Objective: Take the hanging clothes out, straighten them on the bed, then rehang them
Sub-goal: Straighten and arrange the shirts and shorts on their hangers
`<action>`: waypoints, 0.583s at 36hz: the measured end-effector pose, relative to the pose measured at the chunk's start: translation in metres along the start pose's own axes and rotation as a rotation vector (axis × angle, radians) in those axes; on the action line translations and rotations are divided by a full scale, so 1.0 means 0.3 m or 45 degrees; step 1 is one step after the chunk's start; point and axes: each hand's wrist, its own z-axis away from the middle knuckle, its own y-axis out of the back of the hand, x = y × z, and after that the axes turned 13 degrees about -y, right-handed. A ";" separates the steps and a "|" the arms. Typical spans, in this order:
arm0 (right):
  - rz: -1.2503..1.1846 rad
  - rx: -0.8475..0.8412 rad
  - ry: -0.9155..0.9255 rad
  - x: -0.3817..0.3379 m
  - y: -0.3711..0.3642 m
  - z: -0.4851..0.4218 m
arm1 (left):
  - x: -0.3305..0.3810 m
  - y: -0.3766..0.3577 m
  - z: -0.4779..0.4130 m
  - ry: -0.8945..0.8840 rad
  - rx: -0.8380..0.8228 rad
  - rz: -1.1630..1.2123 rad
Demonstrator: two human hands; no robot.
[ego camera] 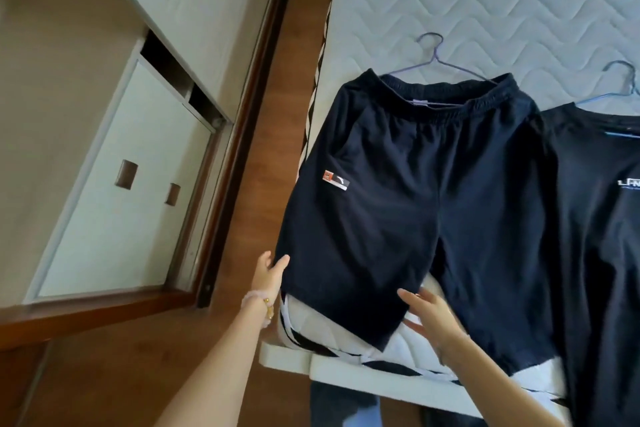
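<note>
Navy shorts [408,191] lie on the bed [485,3], both open hands, left hand [270,274] and right hand [429,315], smoothing the hem; rehanging seemingly remains.

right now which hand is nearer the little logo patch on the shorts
Left. The left hand is at the outer hem of the shorts, on the leg bearing the logo patch. The right hand lies at the inner hem, farther from it.

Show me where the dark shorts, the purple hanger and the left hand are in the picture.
dark shorts [408,191], head view, front of the fabric below the waistband.
purple hanger [433,55], head view, neck under the hook.
left hand [270,272], head view, middle of the hand at the shorts' hem.
</note>
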 end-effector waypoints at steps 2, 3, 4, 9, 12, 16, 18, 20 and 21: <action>-0.096 0.041 -0.014 -0.001 -0.048 -0.011 | 0.011 0.008 -0.051 0.026 -0.103 0.000; -0.130 0.084 -0.019 0.001 -0.065 -0.018 | 0.016 0.013 -0.074 0.045 -0.138 0.007; -0.162 0.124 -0.023 0.002 -0.078 -0.024 | 0.020 0.017 -0.096 0.072 -0.172 0.014; -0.253 0.261 -0.077 0.020 -0.080 -0.053 | 0.015 0.038 -0.189 0.302 -0.262 0.331; -0.252 0.295 -0.063 0.030 -0.066 -0.054 | 0.023 0.027 -0.205 0.255 -0.227 0.320; -0.285 0.388 -0.044 0.027 -0.054 -0.049 | 0.026 0.039 -0.192 -0.163 -0.130 -0.113; -0.268 0.417 -0.022 0.024 -0.059 -0.041 | 0.039 0.054 -0.161 -0.320 -0.066 -0.270; -0.231 0.435 0.016 0.026 -0.071 -0.033 | 0.060 0.073 -0.123 -0.437 -0.019 -0.327; -0.219 0.441 0.027 0.027 -0.079 -0.030 | 0.069 0.086 -0.108 -0.481 -0.006 -0.338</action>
